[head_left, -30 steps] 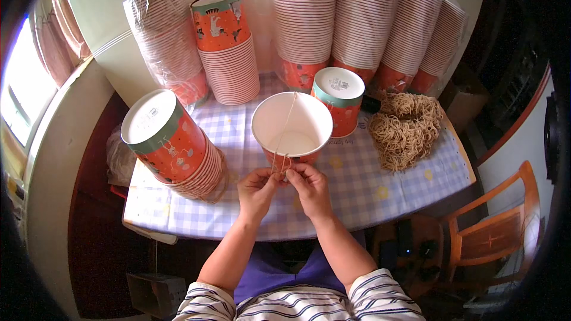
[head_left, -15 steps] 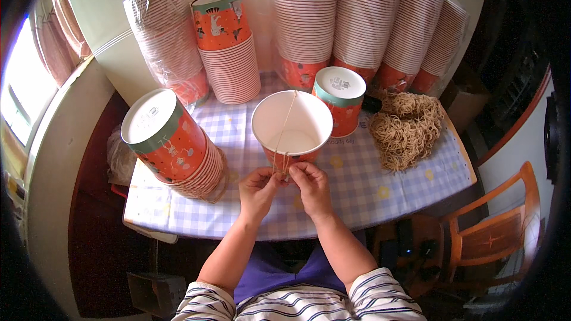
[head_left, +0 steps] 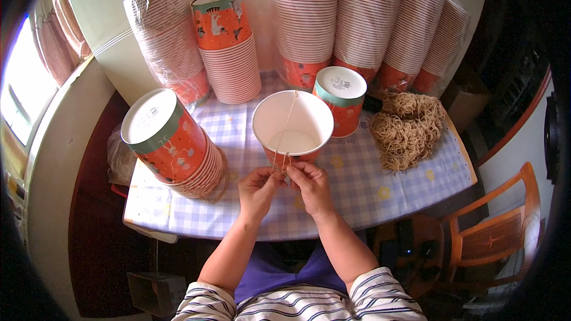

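An open paper cup (head_left: 292, 126), orange outside and white inside, stands upright on the checked tablecloth (head_left: 357, 184) in front of me. A thin tan string (head_left: 286, 119) runs across its mouth from the far rim to the near rim. My left hand (head_left: 257, 188) and my right hand (head_left: 310, 183) meet just below the cup's near side, both pinching the string's ends against the wall. An upside-down cup (head_left: 340, 98) with a teal band stands just right of it.
A stack of cups (head_left: 172, 142) lies on its side at the left. Tall wrapped cup stacks (head_left: 333, 18) and a shorter stack (head_left: 229, 47) line the wall behind. A heap of tan string (head_left: 407, 128) lies at the right. A wooden chair (head_left: 493, 232) stands lower right.
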Motion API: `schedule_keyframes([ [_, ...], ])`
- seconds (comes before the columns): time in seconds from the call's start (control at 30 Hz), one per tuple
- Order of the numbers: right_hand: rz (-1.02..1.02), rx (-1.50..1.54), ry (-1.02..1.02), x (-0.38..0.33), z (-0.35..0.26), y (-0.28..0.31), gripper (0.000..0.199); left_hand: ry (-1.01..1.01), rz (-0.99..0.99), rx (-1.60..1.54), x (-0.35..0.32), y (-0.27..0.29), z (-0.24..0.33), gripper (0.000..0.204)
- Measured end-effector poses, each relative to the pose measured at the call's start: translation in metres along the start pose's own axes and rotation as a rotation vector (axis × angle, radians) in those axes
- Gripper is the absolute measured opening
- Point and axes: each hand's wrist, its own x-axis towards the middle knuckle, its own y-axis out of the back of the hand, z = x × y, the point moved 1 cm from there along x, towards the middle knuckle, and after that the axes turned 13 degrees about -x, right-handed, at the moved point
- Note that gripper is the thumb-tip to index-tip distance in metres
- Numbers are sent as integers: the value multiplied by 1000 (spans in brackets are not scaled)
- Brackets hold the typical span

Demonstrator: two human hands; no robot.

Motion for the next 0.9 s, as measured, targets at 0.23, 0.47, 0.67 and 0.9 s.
schedule_keyframes([
  [0.23, 18, -64, 14, 0, 2, 0, 17, 34, 45, -18, 1, 1, 0, 8],
  [0.47, 60, -91, 65, -1, 4, 1, 15, 70, 57, -73, 3, 4, -3, 10],
  [0.67, 83, -122, 73, 0, 7, 1, 14, 113, 40, -185, 3, 6, -3, 13],
  [0.9, 94, -155, 111, -1, 6, 0, 14, -60, -96, -76, 3, -6, 0, 24],
])
